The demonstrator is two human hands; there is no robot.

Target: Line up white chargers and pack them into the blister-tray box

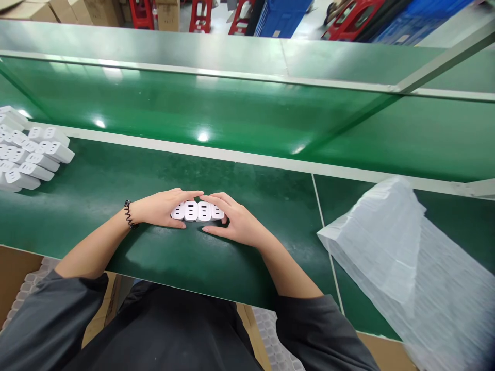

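Several white USB chargers [197,211] stand side by side in a short row on the green bench top, their port faces turned up. My left hand [166,207] wraps the left end of the row, thumb along the near side and fingers along the far side. At the opposite end, my right hand [235,219] is curved round the last charger in the same manner. The fingers partly cover the outermost chargers. Both index fingertips meet or nearly meet behind the row.
On the far left lies a pile of white chargers [33,154]. A translucent white plastic sheet [386,242] covers part of the bench at right. Behind the bench top rises a green panel [201,108] with a metal frame. Under the near edge are boxes with clear trays [266,330].
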